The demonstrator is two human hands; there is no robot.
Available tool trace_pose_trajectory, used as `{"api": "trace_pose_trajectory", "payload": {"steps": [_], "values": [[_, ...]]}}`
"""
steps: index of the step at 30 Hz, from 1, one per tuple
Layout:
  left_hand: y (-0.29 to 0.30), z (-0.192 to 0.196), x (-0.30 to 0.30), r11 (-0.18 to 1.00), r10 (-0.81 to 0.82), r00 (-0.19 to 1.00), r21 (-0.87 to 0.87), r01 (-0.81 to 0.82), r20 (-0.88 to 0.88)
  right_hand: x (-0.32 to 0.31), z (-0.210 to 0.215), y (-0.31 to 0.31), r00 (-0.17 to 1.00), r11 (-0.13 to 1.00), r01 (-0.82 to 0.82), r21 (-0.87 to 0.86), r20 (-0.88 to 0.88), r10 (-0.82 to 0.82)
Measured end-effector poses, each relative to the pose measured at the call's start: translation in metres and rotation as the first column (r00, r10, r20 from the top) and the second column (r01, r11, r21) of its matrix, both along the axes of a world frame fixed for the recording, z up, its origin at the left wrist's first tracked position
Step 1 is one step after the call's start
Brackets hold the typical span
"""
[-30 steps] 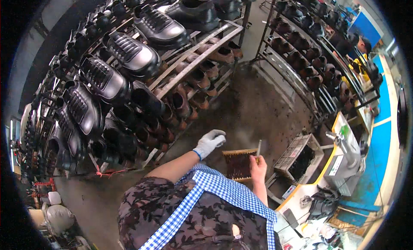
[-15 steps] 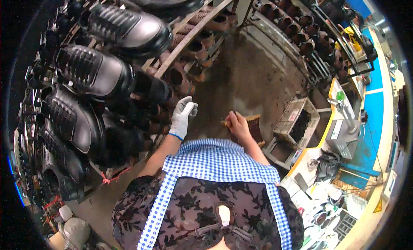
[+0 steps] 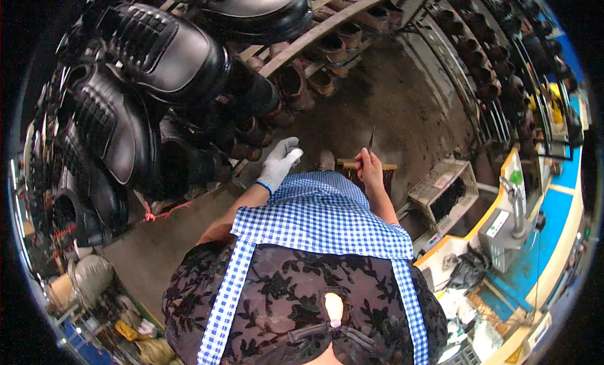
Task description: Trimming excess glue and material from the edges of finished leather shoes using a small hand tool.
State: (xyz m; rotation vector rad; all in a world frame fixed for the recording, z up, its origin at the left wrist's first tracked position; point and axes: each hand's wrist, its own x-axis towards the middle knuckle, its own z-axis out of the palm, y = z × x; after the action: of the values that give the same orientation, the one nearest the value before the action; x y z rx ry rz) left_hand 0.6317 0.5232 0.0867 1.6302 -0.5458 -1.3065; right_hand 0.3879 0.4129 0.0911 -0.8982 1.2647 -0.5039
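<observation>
At nine o'clock, a rack (image 3: 327, 27) of sloping bars carried rows of black lace-up shoes (image 3: 163, 50), their toes pointing out toward the person, with brown shoe lasts (image 3: 296, 88) on pegs farther in, toward twelve.

Just left of centre, the left hand (image 3: 279, 164), in a white glove with a blue cuff, reached up toward the lower edge of the rack. Its fingers were curled in loosely together; whether they gripped anything could not be told. The nearest shoes lay just beside it at ten o'clock.

At centre, the right hand (image 3: 370, 167), bare, was closed around a thin dark tool (image 3: 371, 138), fingers pressed together on the handle and the slim tip pointing up toward twelve. Behind that hand a wooden-backed brush (image 3: 389, 170) showed partly. A blue-and-white checked apron (image 3: 321, 220) covered the person's front at six.

At three o'clock, an open grey crate (image 3: 443, 195) sat on the dirty floor, and beyond it a yellow-edged workbench (image 3: 503, 226) with a grey machine. A second rack of lasts (image 3: 484, 69) ran at one o'clock.
</observation>
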Motion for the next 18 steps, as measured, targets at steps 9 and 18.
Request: {"api": "trace_pose_trajectory", "payload": {"steps": [9,18], "values": [[-0.031,0.014,0.007,0.973,0.092,0.468,-0.179,0.145,0.879,0.024,-0.030,-0.071,0.962,0.949,-0.271,-0.164,-0.027,0.270],[-0.099,0.016,0.033,0.972,-0.014,0.155,-0.023,0.233,0.988,0.052,-0.036,-0.093,0.788,0.740,-0.607,-0.291,-0.345,0.510]]}}
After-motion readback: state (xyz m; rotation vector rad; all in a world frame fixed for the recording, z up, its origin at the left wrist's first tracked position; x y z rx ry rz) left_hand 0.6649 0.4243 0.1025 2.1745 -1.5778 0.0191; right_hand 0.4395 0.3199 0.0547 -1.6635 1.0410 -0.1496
